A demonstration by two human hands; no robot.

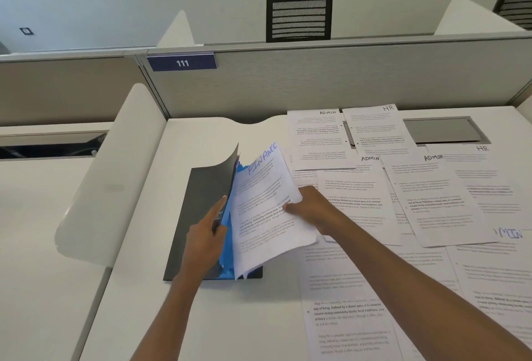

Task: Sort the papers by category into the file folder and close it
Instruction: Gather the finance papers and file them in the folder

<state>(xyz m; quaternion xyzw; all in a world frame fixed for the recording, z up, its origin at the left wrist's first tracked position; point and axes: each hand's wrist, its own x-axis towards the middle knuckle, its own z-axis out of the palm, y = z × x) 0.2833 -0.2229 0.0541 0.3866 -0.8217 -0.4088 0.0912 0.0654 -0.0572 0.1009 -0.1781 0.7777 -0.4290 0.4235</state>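
A dark grey file folder (201, 202) lies on the white desk, its front cover lifted and blue dividers showing inside. My left hand (205, 238) grips the cover's edge and holds it up. My right hand (309, 206) pinches the right edge of a thin stack of sheets marked FINANCE (263, 216), tilted into the folder's opening. To the right, loose sheets marked ADMIN (322, 138) and HR (377, 127) lie spread over the desk.
A grey partition with a blue "111" plate (182, 62) closes the desk's far side. A white curved divider (115, 176) stands left of the folder. A grey cable hatch (443, 130) sits at the back right. More printed sheets (351, 317) cover the near right.
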